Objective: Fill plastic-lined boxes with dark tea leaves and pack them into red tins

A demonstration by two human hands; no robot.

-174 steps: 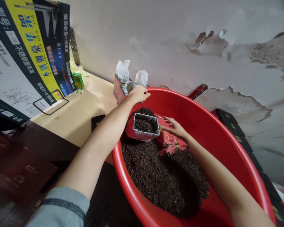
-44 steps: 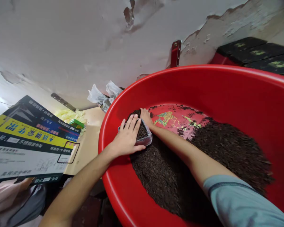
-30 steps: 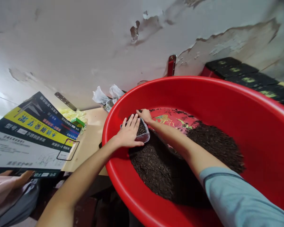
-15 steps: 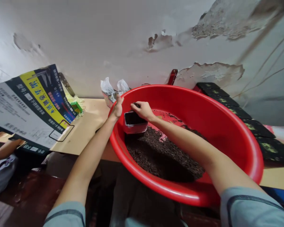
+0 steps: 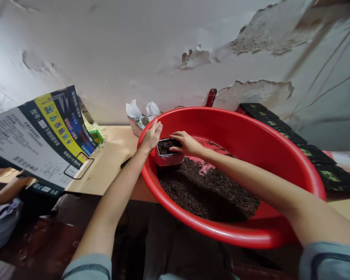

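A small clear-sided box (image 5: 169,159) stands in the left end of a large red plastic basin (image 5: 280,147). It is filled nearly to the brim with dark, loose, leaf-like bits (image 5: 164,146) that resemble tea. My right hand (image 5: 188,144) reaches over the box's right side, thumb and fingers apart, fingertips at the dark bits. Upright beside the box's left side is my left hand (image 5: 152,135), its fingers stretched out by the basin rim; I cannot tell whether it touches the box. More of the dark bits (image 5: 210,186) cover the basin floor.
Several black packages (image 5: 312,153) lie in a row to the right. On the wooden table (image 5: 113,144), a carton with plastic bags (image 5: 141,114) stands behind the basin. A printed cardboard sheet (image 5: 46,136) leans at left, with another person's arm (image 5: 8,190) below it.
My right hand has gone from closed fingers above the box to spread fingers at its contents. Dark bits now show higher in the box. The view has shifted slightly.
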